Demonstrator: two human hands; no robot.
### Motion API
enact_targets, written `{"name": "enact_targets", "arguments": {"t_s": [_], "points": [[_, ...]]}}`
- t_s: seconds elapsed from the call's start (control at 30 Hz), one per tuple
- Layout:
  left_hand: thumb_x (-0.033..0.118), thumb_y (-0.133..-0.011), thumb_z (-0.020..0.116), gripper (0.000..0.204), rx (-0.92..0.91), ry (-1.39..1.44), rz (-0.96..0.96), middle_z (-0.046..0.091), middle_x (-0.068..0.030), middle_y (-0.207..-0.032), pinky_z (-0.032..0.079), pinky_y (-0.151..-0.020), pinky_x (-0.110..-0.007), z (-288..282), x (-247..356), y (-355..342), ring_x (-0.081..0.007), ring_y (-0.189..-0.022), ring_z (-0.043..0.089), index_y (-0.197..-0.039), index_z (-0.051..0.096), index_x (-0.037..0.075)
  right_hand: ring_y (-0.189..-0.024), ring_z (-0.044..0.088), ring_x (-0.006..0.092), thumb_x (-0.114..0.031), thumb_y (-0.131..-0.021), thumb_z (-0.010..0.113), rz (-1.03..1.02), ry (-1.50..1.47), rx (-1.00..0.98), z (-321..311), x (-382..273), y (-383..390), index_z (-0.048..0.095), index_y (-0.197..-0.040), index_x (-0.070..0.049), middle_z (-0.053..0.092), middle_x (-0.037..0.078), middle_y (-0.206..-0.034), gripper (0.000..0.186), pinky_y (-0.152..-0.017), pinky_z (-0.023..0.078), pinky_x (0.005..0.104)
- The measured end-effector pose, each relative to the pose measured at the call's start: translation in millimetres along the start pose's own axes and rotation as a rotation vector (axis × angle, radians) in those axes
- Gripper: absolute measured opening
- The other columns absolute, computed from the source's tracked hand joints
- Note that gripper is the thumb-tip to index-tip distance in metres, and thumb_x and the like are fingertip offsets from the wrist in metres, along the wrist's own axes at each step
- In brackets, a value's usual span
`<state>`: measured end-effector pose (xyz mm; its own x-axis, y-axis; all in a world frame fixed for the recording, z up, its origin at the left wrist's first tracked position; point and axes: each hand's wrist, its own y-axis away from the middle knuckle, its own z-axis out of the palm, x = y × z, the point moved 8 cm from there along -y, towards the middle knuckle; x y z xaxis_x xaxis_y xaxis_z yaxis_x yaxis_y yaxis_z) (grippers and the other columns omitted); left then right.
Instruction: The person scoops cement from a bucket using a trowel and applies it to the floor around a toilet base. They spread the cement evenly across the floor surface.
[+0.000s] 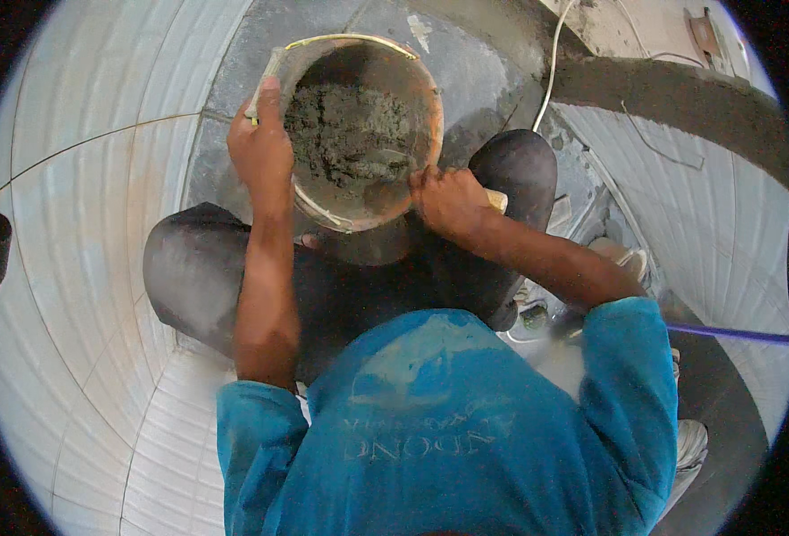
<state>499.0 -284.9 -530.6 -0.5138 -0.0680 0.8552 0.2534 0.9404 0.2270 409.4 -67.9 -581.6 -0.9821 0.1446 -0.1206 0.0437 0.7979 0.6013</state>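
Note:
A round bucket (436, 116) with a worn, pale-orange rim stands tilted between my legs. Wet grey mortar (350, 134) lies inside it, rough and clumped. My left hand (263, 147) grips the bucket's left rim, thumb upward, beside the light-coloured wire handle. On the near right side of the rim, my right hand (453, 201) is closed around a tool with a light wooden handle (497, 200). Only the butt of that handle sticks out past my fist; the tool's working end cannot be made out.
Ribbed whitish wall panels (91, 179) rise close on my left. A pale cable (551, 67) runs at the far right, near a grey mortar-coated ledge (671, 94). Grey dusty flooring (488, 58) spreads beyond the bucket. Small pale items (533, 317) lie by my right knee.

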Motion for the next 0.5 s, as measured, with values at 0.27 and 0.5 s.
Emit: {"name": "enact_targets", "arguments": {"t_s": [0.27,0.5], "points": [[0.042,-0.087,0.061,0.05,-0.011,0.048,-0.082,0.066,-0.0139,-0.089,0.044,-0.076,-0.034,24.8,-0.2,-1.0,-0.0207,-0.081,0.057,-0.101,0.065,-0.006,-0.067,0.066,0.0314,-0.025,-0.083,0.055,-0.067,-0.443,0.004,3.4,30.0,29.0,0.064,-0.105,-0.007,0.064,0.017,-0.075,0.03,-0.06,0.052,0.0447],[0.04,-0.094,0.048,0.052,-0.146,-0.278,0.195,0.065,-0.017,-0.094,0.048,-0.074,-0.037,28.0,0.7,-17.8,-0.0245,-0.085,0.06,-0.105,0.063,-0.008,-0.046,0.048,0.0096,-0.036,-0.087,0.052,0.053,-1.289,-0.173,26.8,99.9,50.5,0.062,-0.082,-0.007,0.055,0.0,-0.062,0.03,-0.044,0.04,0.0285]]}}
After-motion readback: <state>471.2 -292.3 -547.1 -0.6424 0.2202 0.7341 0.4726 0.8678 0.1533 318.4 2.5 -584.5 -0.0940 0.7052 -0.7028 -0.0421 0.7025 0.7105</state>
